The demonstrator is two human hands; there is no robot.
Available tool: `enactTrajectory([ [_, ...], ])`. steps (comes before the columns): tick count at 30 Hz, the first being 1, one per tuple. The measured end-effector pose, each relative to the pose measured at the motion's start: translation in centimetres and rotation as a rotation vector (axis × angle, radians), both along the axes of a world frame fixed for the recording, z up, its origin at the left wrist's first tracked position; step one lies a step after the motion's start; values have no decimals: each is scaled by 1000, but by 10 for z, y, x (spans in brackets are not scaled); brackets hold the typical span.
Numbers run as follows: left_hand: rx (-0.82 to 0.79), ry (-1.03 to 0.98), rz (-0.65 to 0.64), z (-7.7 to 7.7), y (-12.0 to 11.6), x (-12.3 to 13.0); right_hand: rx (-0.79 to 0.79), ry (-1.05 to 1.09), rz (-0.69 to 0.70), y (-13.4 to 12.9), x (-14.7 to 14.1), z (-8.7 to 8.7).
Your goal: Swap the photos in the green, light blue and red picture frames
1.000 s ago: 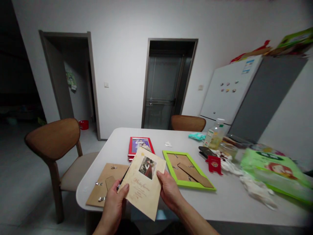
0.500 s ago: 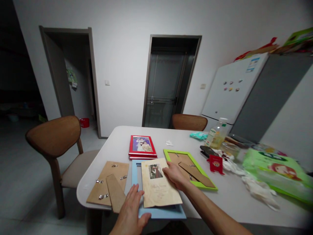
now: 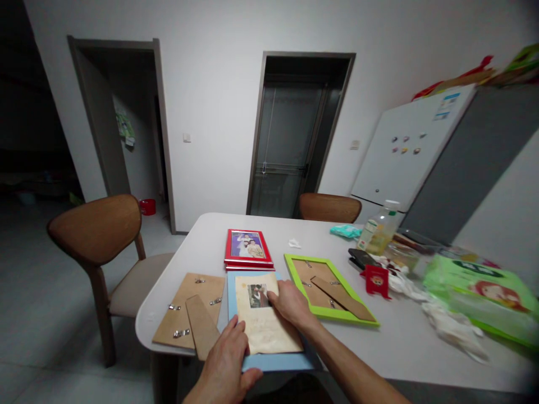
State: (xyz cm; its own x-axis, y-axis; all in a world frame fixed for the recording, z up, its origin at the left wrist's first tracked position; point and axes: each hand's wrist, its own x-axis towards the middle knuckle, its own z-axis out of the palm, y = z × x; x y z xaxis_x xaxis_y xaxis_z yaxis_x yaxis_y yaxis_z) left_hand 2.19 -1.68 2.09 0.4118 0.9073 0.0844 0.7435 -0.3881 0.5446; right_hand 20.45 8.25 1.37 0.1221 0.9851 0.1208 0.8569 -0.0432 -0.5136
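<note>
A light-blue photo frame (image 3: 269, 363) lies at the table's near edge. On it rests a cream paper sheet (image 3: 269, 331) with a small picture and faint lettering, covering most of the frame's middle. My left hand (image 3: 227, 356) grips the frame's lower left corner, fingers along the side and thumb at the bottom edge. At the sheet's right edge, my right hand (image 3: 290, 303) holds the paper with its thumb on top; the other fingers are partly hidden. A brown backing board (image 3: 191, 308) with metal clips and a stand leg lies left of the frame.
Behind the blue frame is a stack of red photo frames (image 3: 248, 264). A green frame (image 3: 349, 315) lies back-up at the right. Farther right are a bottle (image 3: 379, 227), a phone (image 3: 361, 258), a red card (image 3: 377, 280), crumpled tissues (image 3: 455, 331) and a green tissue pack (image 3: 480, 292).
The paper sheet has moved left with my right hand and now sits straighter over the blue frame. My left hand stays at the frame's corner. The view has shifted slightly.
</note>
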Motion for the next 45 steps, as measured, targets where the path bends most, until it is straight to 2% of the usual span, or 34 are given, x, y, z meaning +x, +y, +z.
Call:
enactTrajectory([
  [4,-18,31,-9,2,2,0,69,-300,-21,-1,0,-8],
  [7,8,16,-31,2,2,-1,165,-334,10,-3,-5,-11],
  [9,17,11,-33,0,3,-1,230,-328,81,-7,-12,-12],
  [11,15,26,-25,-2,3,-1,259,-323,220,-12,-21,-12],
  [13,8,44,-20,-4,3,-2,242,-326,379,-17,-30,-11],
  [15,11,45,-25,-5,4,-3,200,-334,480,-20,-39,-9],
  [24,66,-42,-51,6,1,-2,119,-349,503,-14,-58,4],
  [26,83,-34,-50,4,1,-15,99,-331,486,-13,-59,7],
  [29,190,-11,22,-9,6,-53,156,-253,462,-18,-68,11],
  [33,297,90,249,-37,20,-109,229,-153,632,-36,-107,15],
  [34,322,105,256,-43,24,-118,223,-139,676,-40,-119,14],
  [36,379,128,268,-53,28,-128,186,-140,693,-47,-142,12],
  [39,430,143,267,-62,32,-132,154,-128,617,-46,-160,3],
  [42,427,129,256,-64,32,-134,133,-49,521,-37,-158,-4],
  [45,436,94,247,-59,30,-138,57,9,516,-32,-151,-3],
])
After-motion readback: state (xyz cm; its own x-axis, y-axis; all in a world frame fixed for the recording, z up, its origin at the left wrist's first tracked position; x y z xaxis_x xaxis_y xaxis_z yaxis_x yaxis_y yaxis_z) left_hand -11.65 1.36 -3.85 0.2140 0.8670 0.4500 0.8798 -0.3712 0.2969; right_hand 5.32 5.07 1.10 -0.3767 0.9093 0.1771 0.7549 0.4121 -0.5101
